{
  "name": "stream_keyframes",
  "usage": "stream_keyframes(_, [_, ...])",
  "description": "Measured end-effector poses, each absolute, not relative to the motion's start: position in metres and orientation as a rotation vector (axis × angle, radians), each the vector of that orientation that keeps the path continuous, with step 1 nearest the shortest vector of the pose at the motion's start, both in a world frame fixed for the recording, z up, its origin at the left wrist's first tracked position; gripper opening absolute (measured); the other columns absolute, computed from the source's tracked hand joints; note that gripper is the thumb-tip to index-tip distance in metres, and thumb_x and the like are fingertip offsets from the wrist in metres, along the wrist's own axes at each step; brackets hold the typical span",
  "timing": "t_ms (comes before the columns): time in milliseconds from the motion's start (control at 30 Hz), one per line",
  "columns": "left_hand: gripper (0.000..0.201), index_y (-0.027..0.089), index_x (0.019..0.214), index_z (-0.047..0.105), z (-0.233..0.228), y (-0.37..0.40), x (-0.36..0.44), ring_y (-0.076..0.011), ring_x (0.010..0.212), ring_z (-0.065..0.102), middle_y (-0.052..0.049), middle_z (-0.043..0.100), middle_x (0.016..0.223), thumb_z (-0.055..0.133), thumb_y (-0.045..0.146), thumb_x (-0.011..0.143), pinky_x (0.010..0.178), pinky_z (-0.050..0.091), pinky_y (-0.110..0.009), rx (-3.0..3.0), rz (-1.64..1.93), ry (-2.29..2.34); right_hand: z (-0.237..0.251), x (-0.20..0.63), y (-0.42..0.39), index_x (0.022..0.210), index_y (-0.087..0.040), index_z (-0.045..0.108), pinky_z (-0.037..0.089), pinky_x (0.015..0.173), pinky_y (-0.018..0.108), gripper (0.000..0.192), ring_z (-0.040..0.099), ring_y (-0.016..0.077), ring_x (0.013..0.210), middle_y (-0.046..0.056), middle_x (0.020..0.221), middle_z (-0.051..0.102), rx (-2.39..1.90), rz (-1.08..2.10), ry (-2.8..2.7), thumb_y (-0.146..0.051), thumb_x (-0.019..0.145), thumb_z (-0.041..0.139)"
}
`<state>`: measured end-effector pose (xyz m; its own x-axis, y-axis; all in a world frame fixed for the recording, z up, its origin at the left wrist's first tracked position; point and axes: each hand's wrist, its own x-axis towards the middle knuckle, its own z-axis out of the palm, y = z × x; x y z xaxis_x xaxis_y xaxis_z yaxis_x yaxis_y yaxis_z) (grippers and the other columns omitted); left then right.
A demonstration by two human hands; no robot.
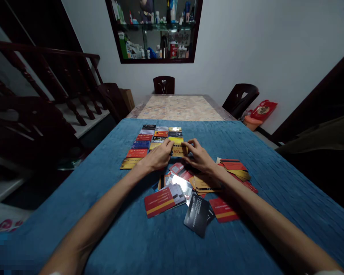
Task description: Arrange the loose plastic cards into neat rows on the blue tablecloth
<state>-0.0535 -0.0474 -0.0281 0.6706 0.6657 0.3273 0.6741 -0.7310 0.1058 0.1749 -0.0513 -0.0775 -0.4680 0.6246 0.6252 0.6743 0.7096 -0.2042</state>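
Two Hands Are Framing a Gold VIP Card (pixel 179 151) by Its Edges

In the head view, the left hand (pixel 160 154) is clamping its grip on the left edge of the VIP card. The right hand (pixel 199 156) is curving around the right edge; whether its grip is closing on the card or only touching it, I cannot tell. Both hands are working from the sides, presumably so that the printed face is showing and the card is sitting square.

The VIP card is forming the near end of the right-hand column of a card grid (pixel 141 144). A yellow card (pixel 176 141) is lying directly beyond it; whether the two are overlapping is unclear. The other two columns are running to the VIP card's left in neat lines, probably so that a strip of each card is showing. The left hand is hiding part of the middle column.

On the wearer's side of the VIP card, loose cards are lying at mixed angles, likely for easy reach: a yellow-striped red card (pixel 159 201) to the near left, a black card (pixel 196 215) and a red card (pixel 224 209) to the near right. A fanned stack (pixel 234 164) is resting to the VIP card's right. Beneath it all, a blue cloth (pixel 103 191) is covering the near part of the desk (pixel 174 107), perhaps keeping slick cards from sliding.
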Motion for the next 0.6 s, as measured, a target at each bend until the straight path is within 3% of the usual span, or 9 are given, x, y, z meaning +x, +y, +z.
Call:
stream_keyframes(233, [0.045,0.017,0.123,0.044,-0.039,-0.050,-0.047,-0.0236,0.108,0.063,-0.013,0.052,0.124,0.051,0.004,0.081,0.093,0.054,-0.037,-2.929,-0.513,-1.188,-0.083,0.185,-0.055,0.136,-0.020,0.047,0.057,0.076,0.037,0.050,0.063,0.0188,0.081,0.013,0.119,0.050,-1.036,0.026,-2.268,-0.029,0.089,0.059])
stream_keyframes(367, [0.043,0.015,0.124,0.043,-0.040,-0.055,-0.041,-0.0258,0.114,0.059,-0.015,0.049,0.128,0.048,0.004,0.082,0.098,0.052,-0.040,-2.942,-0.460,-1.244,-0.087,0.190,-0.056,0.137,-0.021,0.047,0.057,0.084,0.041,0.050,0.063,0.0238,0.093,0.013,0.119,0.049,-1.035,0.069,-2.262,-0.033,0.090,0.058])
stream_keyframes(600, [0.037,0.015,0.119,0.044,-0.039,-0.066,-0.035,-0.0245,0.098,0.064,-0.016,0.050,0.124,0.047,0.004,0.084,0.087,0.056,-0.038,-2.951,-0.381,-1.357,-0.091,0.193,-0.056,0.139,-0.024,0.045,0.054,0.091,0.045,0.049,0.059,0.0284,0.108,0.014,0.122,0.048,-1.051,0.101,-2.309,-0.035,0.092,0.054])
